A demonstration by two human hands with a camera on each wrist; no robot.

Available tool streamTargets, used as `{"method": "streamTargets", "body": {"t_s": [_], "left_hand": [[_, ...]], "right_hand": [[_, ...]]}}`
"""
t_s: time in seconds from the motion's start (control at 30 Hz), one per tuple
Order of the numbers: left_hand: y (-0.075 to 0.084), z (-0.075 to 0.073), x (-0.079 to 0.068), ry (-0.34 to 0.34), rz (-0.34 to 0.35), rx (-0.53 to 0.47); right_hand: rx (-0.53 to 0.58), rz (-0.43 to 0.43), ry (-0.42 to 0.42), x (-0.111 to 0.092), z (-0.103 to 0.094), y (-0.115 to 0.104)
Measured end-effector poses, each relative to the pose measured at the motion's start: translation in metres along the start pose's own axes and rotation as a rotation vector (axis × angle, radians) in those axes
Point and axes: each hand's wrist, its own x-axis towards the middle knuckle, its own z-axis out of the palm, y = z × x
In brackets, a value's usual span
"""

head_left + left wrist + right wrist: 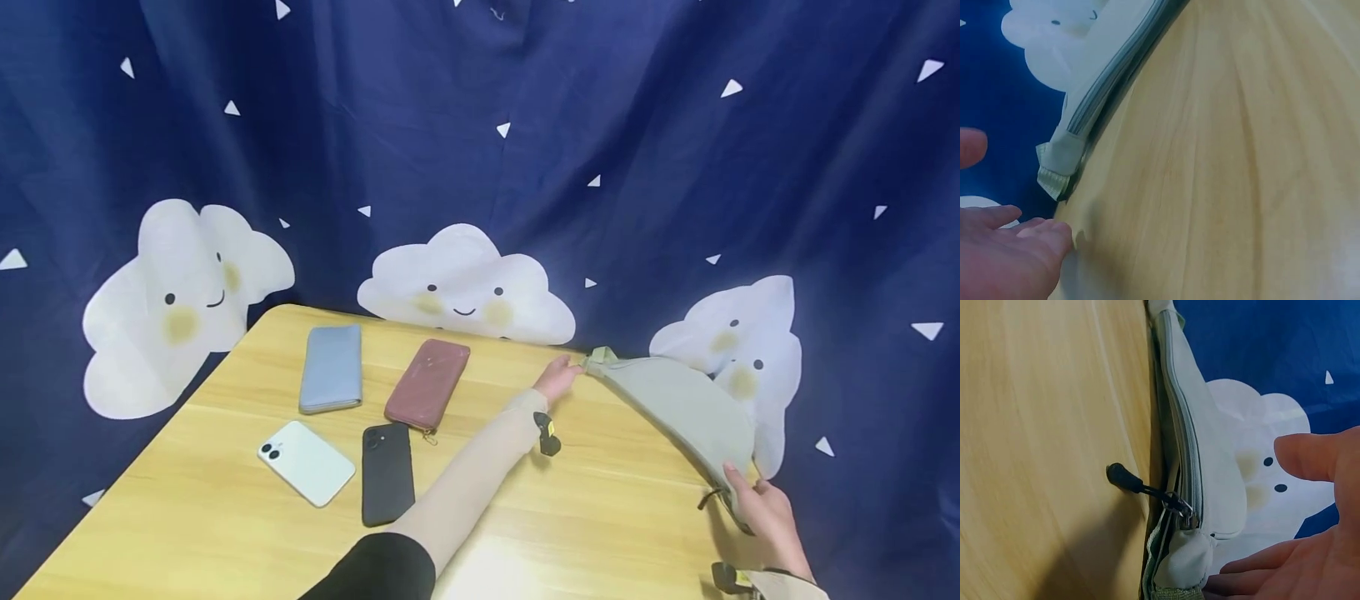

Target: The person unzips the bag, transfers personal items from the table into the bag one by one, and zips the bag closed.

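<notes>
A pale green zippered waist bag (675, 408) stands along the table's right edge, its zipper side facing the table's middle. At its far end is a green webbing strap loop (1054, 182); at the near end hangs a black zipper pull (1127, 479). My left hand (558, 380) is beside the far end, fingers extended, with a small gap from the strap in the left wrist view. My right hand (768, 512) is at the near end with thumb and fingers spread apart. In the right wrist view its fingertips (1229, 581) reach the bag's end; contact is unclear.
On the table's left half lie a blue wallet (332, 368), a dark red wallet (429, 383) with a zipper charm, a white phone (307, 463) and a black phone (387, 473). A dark blue curtain (465, 167) with clouds hangs behind the wooden table (585, 500).
</notes>
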Motion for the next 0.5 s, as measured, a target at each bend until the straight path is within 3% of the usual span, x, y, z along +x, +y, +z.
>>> {"method": "streamTargets", "body": {"t_s": [0.17,0.5], "left_hand": [[-0.006,-0.002,0.006,-0.024,-0.032,-0.101],[-0.006,0.009,0.018,-0.156,-0.075,-0.269]], "right_hand": [[0.003,0.006,-0.009,0.000,0.003,-0.001],[0.039,0.015,-0.024,0.007,0.001,-0.001]]}}
